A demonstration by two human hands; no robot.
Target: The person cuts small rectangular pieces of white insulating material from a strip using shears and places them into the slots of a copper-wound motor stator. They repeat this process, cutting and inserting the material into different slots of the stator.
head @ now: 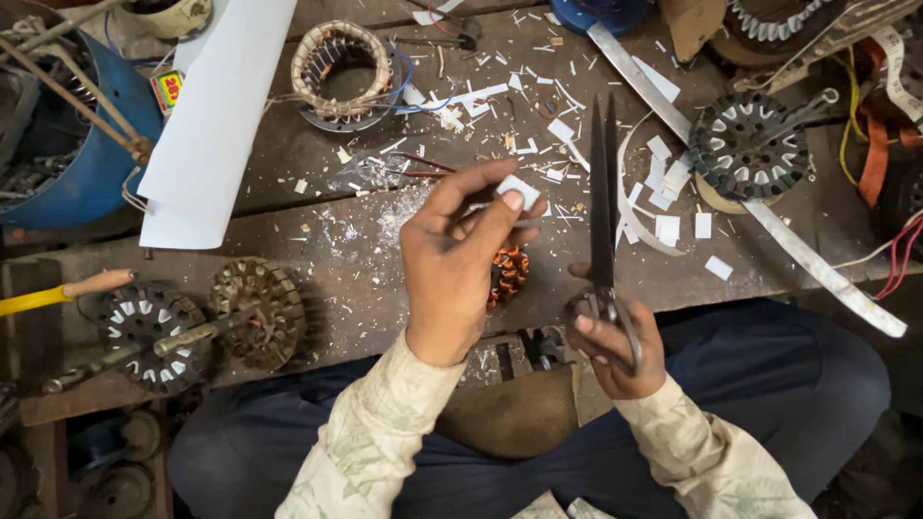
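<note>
Our left hand (450, 274) pinches a small white paper piece (517, 188) between thumb and fingertips, raised over the table (365, 279). Our right hand (615, 346) is closed around the handles of long scissors (603, 192), blades together, pointing away from us. Copper-wound coil (508, 274) sits just behind the left hand. White paper scraps (673, 207) lie scattered right of the blades, near a slotted stator core (750, 144). Wound stator (341, 72) far left.

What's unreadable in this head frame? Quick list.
- Copper-wound stator: mostly hidden behind the left hand.
- Scissors handles: covered by the right hand fingers.
- White slip in the left fingertips: too small to judge its shape.
- Blue drum: cut off by the left edge.
</note>
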